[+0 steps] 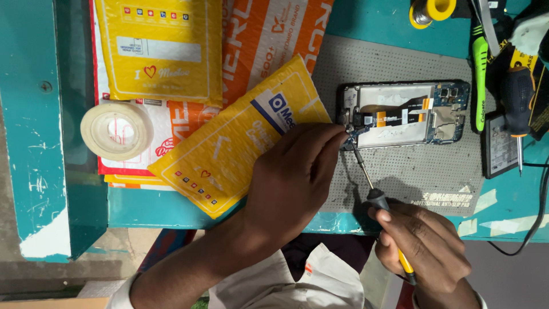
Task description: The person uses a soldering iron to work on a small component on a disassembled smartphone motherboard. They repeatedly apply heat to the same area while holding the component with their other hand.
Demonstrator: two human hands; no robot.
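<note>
Hands working on an opened phone (404,114).
Left hand (291,177) pinches the phone's edge beside a yellow padded envelope (229,143); right hand (420,246) grips a screwdriver (374,194).

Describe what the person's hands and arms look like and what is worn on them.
Both hands are bare: no gloves, rings or watch in view. The left hand leads to a bare forearm ending in a rolled pale cream sleeve. The right hand shows a sliver of pale cuff.

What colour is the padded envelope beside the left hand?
Yellow padded envelope, best seen in the head view.
</note>
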